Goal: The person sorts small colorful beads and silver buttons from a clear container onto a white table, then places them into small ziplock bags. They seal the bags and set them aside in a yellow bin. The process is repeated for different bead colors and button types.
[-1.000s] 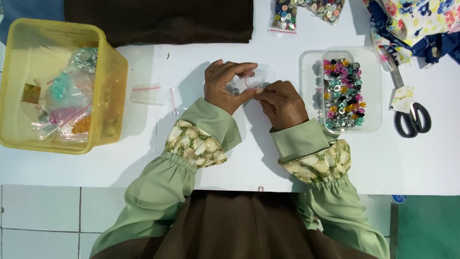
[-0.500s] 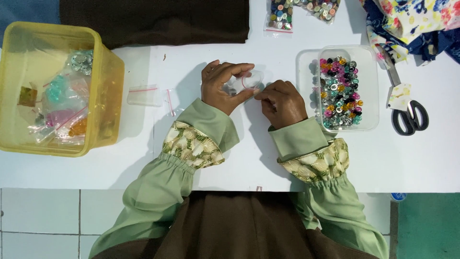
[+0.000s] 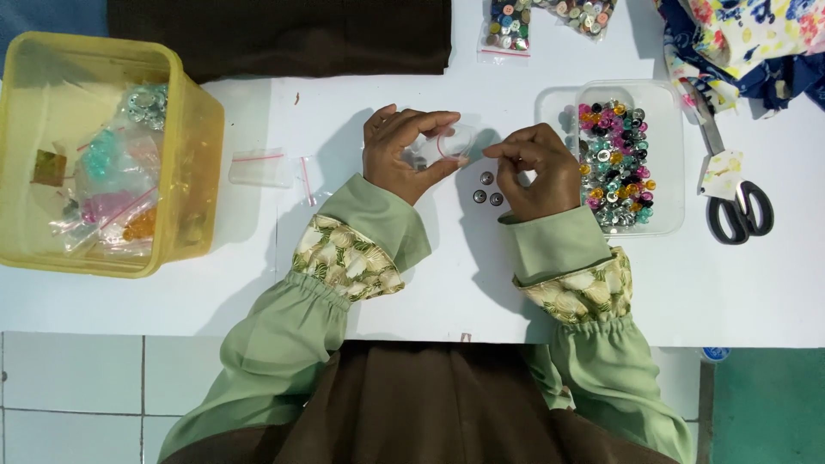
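My left hand (image 3: pixel 397 153) holds a small clear zip bag (image 3: pixel 445 143) with a red seal line, its mouth turned toward the right. My right hand (image 3: pixel 534 170) is beside it, fingertips pinched together near the bag's opening; whether they hold a button I cannot tell. Three small silver buttons (image 3: pixel 486 191) lie on the white table (image 3: pixel 430 275) between the two hands. A clear plastic tray (image 3: pixel 666 155) full of mixed coloured buttons stands just right of my right hand.
A yellow tub (image 3: pixel 193 163) with bagged beads stands at the left. Two empty zip bags (image 3: pixel 262 167) lie beside it. Scissors (image 3: pixel 739 202) and floral fabric (image 3: pixel 748 39) are at the right, bagged buttons (image 3: pixel 507 26) and a dark cloth (image 3: pixel 284 34) at the back.
My hands have drawn slightly apart. The three silver buttons on the table between them have come into sight, and the bag is now only in my left hand.
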